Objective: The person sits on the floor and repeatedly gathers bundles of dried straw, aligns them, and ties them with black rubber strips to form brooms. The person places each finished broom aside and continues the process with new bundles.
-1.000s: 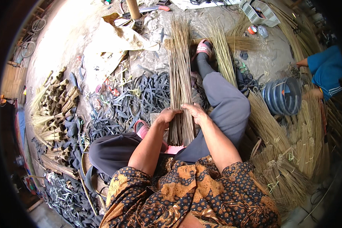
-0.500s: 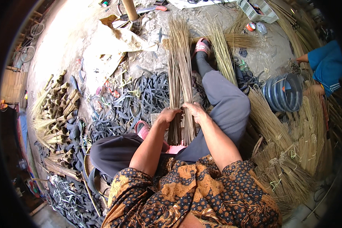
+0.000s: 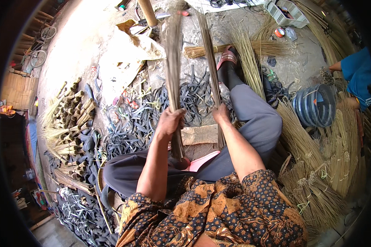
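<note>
Your left hand (image 3: 170, 122) is curled tight around a thick bundle of broom sticks (image 3: 174, 74), gripping it low on the shaft with the forearm rising straight up from your lap, so the bundle stands away from you toward the far side of the floor, its upper part blurred. Your right hand (image 3: 221, 115) closes its fingers around a thinner sheaf of sticks (image 3: 209, 53), held just to the right of the first and angled slightly apart from it; both butt ends come down near a pink sandal (image 3: 202, 159) between your knees. The sticks are thin, stiff, dry and straw-brown, fanning out at the far tips. Under the hands lies a flat pale wooden block (image 3: 200, 134). To the left and beyond spreads a tangled heap of black rubber strips (image 3: 144, 119), and further left sits a stack of short bound bundles (image 3: 70, 115) with cut ends showing. Your right leg in grey trousers (image 3: 255, 119) stretches out far, the foot in a second pink sandal (image 3: 226, 57). On the right lie loose piles of the same sticks (image 3: 317, 181), a ribbed blue bucket (image 3: 315, 106) on its side, and another person's blue sleeve (image 3: 358, 72) at the right edge.
</note>
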Action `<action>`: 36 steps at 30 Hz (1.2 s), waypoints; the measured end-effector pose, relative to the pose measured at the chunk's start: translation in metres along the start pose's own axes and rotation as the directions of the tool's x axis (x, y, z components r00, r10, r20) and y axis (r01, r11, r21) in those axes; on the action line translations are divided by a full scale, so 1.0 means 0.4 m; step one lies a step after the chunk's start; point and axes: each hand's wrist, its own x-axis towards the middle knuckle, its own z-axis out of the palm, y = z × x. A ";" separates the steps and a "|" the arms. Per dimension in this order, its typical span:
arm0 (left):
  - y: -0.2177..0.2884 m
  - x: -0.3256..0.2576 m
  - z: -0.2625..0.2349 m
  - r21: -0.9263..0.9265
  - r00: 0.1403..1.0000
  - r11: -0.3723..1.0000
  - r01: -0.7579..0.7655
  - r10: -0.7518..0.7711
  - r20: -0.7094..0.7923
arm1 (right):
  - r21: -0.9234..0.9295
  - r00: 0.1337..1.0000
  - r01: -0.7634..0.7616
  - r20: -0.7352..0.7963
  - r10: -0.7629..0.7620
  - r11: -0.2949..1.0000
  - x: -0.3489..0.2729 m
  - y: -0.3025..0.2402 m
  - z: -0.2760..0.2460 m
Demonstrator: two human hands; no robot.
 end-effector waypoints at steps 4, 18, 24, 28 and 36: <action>0.151 -0.104 -0.087 -0.082 0.982 0.984 -0.158 0.148 -0.121 | -0.093 0.981 -0.178 0.065 0.184 0.980 0.050 0.097 0.061; 0.068 -0.161 0.034 0.199 0.948 0.948 -0.248 0.194 0.253 | 0.793 0.622 0.497 -0.042 -0.782 0.353 -0.228 -0.446 -0.331; 0.025 -0.147 0.112 0.346 0.849 0.776 -0.527 0.460 0.261 | 0.775 0.733 0.552 -0.274 -0.623 0.309 -0.390 -0.568 -0.356; 0.011 -0.125 0.099 0.380 0.685 0.579 -0.721 0.679 0.264 | 0.657 0.661 0.625 -0.157 -0.734 0.421 -0.463 -0.499 -0.268; -0.185 -0.048 0.074 0.491 0.617 0.465 -0.736 0.759 0.207 | 0.514 0.676 0.643 -0.032 -0.736 0.568 -0.444 -0.399 -0.145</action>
